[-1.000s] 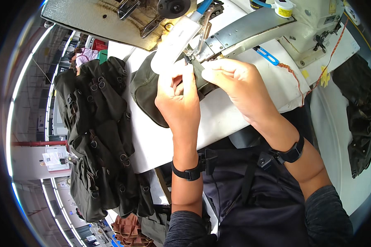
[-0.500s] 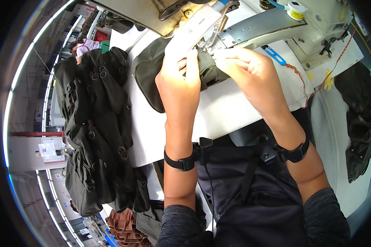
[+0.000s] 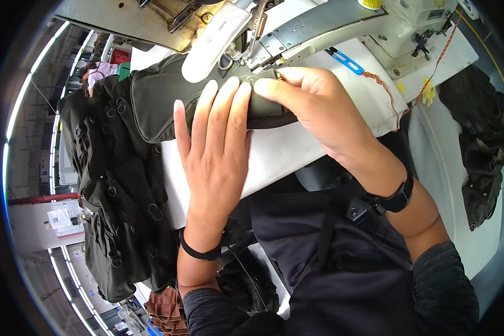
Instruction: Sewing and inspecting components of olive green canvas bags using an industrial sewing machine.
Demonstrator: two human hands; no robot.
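Observation:
A dark green fabric bag [image 3: 165,98] lies on the white table under the head of a sewing machine [image 3: 288,36]. My left hand [image 3: 215,140] rests flat on its near side, fingers stretched out and spread. At the bag's right end, my right hand [image 3: 319,106] pinches the edge between thumb and fingers, close to the machine's arm. A metal D-ring [image 3: 225,61] shows on the bag beside the presser foot. Part of the stitching area is covered by a long white guard [image 3: 215,42].
Dark green bags with metal rings [image 3: 117,185] hang in a pile at the left. Blue thread snips [image 3: 346,60] on an orange cord lie right of the machine. More dark fabric [image 3: 479,140] sits far right; brown pieces [image 3: 167,311] lie low left. A person [image 3: 101,73] is in the background.
My left hand has gone from pinching near the needle to lying flat on the bag. More of the bag shows, further left. The view has shifted, and my right hand still pinches the edge.

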